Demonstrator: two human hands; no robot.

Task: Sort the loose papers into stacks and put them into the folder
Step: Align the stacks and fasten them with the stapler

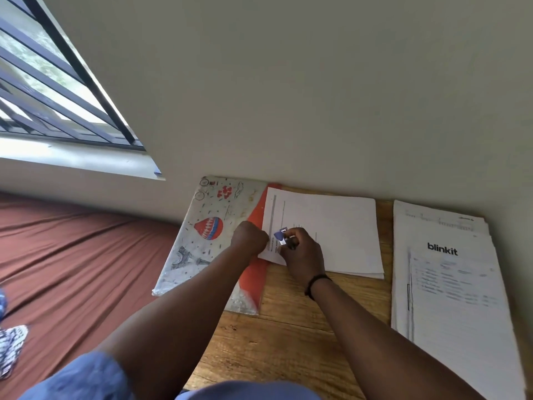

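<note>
From the head camera, the person is leaning over a wooden tabletop [302,321] set against a pale wall. An open folder [202,241], printed with a balloon and a tower on its cover and showing an orange inner flap, is lying at the left edge of the tabletop, partly overhanging a bed with a rust-coloured sheet [80,255]. A white paper stack [331,232] is sitting just right of the flap, its left edge overlapping the orange. The right hand [302,255] is pinching a small blue binder clip [280,237] with its fingers curled round the metal levers, right at the left edge of that stack. The left hand [250,237] is resting in a fist just beside the clip on the folder side; whether it is gripping the paper edge underneath I cannot tell. A second pile of papers [450,284], topped by a sheet headed "blinkit", is lying well apart on the right side of the tabletop, its long axis running away from the person. The clipped stack is lying directly under both hands, its long axis crosswise to the person, and the folder is immediately to its left, so the left hand is nearer the pocket it probably has to go into.
</note>
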